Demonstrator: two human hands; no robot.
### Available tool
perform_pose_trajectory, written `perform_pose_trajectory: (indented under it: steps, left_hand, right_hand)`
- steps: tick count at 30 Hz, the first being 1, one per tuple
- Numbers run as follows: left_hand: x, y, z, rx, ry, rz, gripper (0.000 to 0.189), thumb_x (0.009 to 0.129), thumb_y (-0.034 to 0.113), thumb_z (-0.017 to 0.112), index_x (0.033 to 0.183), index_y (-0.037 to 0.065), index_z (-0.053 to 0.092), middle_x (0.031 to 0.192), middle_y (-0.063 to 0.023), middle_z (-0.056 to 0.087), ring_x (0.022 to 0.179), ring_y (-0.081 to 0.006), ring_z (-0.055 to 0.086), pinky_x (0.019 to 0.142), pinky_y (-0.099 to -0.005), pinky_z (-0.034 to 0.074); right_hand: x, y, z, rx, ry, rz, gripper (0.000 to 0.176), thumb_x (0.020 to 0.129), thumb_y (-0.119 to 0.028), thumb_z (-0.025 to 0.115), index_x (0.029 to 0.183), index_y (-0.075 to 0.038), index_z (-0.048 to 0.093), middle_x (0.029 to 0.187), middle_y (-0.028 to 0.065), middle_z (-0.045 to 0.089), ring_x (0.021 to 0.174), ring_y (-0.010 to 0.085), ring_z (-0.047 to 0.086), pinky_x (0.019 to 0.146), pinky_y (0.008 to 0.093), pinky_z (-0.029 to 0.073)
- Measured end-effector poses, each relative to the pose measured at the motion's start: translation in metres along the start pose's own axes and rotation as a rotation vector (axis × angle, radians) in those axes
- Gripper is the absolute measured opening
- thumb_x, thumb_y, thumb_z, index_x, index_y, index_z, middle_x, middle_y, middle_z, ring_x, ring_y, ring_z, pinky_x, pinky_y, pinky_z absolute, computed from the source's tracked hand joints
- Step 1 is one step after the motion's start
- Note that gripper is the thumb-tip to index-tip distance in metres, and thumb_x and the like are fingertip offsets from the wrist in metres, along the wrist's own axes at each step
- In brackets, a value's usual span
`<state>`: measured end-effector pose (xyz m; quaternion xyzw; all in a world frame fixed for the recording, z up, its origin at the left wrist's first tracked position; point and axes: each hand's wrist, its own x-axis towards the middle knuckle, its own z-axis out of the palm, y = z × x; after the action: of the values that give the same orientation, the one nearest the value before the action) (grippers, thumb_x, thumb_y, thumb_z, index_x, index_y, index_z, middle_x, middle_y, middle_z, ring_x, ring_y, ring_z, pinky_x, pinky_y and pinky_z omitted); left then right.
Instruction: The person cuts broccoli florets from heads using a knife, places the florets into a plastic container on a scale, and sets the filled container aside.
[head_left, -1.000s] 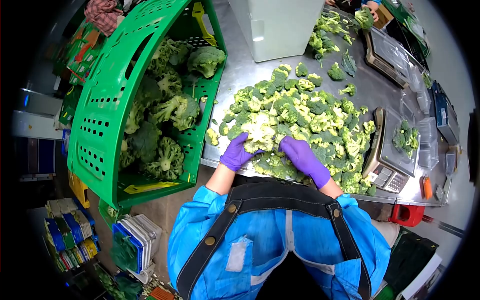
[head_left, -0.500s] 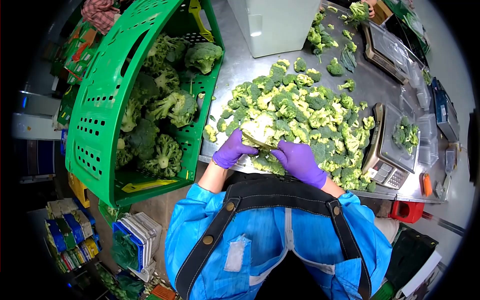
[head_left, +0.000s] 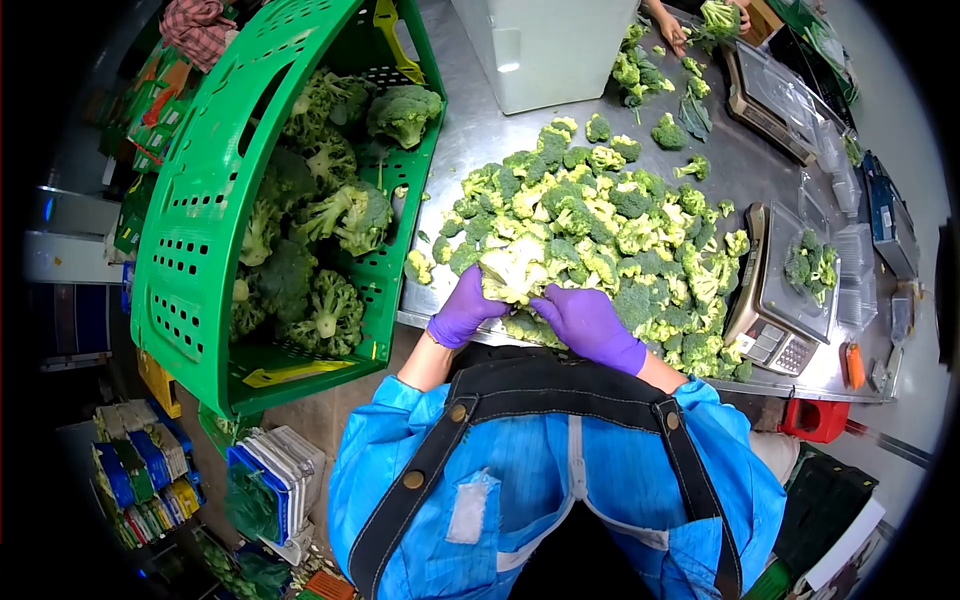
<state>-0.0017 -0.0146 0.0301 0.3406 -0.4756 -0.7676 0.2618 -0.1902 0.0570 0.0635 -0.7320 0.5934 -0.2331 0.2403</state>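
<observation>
Near the table's front edge, my left hand in a purple glove is closed around a cut broccoli head, its pale stem side facing up. My right hand, gloved in purple too, is curled with its fingertips at the broccoli's right lower edge. The knife that showed in this hand half a second ago is hidden now, behind the fingers or the broccoli. Directly beyond both hands spreads a large pile of broccoli florets on the metal table.
A tilted green crate of whole broccoli heads stands at left. A pale bin is at the back. On the right are a scale bearing florets, a second scale and plastic trays. Another person's hand reaches in beyond.
The broccoli in my left hand has turned so its pale cut side shows more fully. The knife blade has gone out of sight. Another person's hand has come in at the far end.
</observation>
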Motion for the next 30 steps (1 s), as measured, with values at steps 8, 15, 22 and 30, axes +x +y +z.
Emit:
perform_pose_trajectory:
  steps: [8, 15, 22, 30]
  left_hand:
    - [-0.003, 0.0, -0.001, -0.159, -0.057, -0.065, 0.067, 0.059, 0.0, 0.067, 0.122, 0.002, 0.044, 0.115, -0.0057, 0.055, 0.107, -0.0169, 0.052, 0.09, -0.0311, 0.042]
    - [0.0, 0.002, 0.009, -0.072, -0.054, -0.042, 0.057, 0.062, 0.007, 0.069, 0.115, 0.0, 0.05, 0.104, -0.0046, 0.059, 0.094, -0.0132, 0.057, 0.082, -0.0273, 0.046]
    - [0.011, -0.011, 0.009, -0.108, -0.001, 0.006, 0.07, 0.06, -0.003, 0.057, 0.127, -0.001, 0.038, 0.113, -0.0065, 0.055, 0.102, -0.0156, 0.054, 0.088, -0.0262, 0.043]
    - [-0.003, -0.003, 0.021, -0.226, -0.22, -0.051, 0.089, 0.061, 0.004, 0.067, 0.138, 0.005, 0.021, 0.125, -0.0128, 0.047, 0.113, -0.024, 0.05, 0.091, -0.0321, 0.042]
  right_hand:
    - [0.004, 0.016, 0.024, 0.04, -0.043, -0.014, 0.041, 0.087, -0.04, 0.05, 0.07, -0.003, 0.057, 0.058, 0.0176, 0.055, 0.054, 0.0364, 0.055, 0.05, 0.0441, 0.043]
    - [0.008, 0.023, 0.001, 0.54, -0.427, 0.239, 0.039, 0.087, -0.039, 0.049, 0.071, -0.005, 0.058, 0.06, 0.0141, 0.057, 0.056, 0.0341, 0.056, 0.054, 0.041, 0.044]
    - [0.009, 0.006, -0.003, 0.272, 0.259, 0.113, 0.037, 0.068, -0.03, 0.074, 0.097, -0.01, 0.061, 0.072, 0.0123, 0.063, 0.059, 0.0239, 0.063, 0.051, 0.0301, 0.048]
    - [0.025, 0.04, -0.014, 0.385, 0.323, 0.296, 0.029, 0.069, -0.016, 0.068, 0.096, -0.006, 0.064, 0.074, 0.0126, 0.065, 0.064, 0.0201, 0.065, 0.056, 0.03, 0.05]
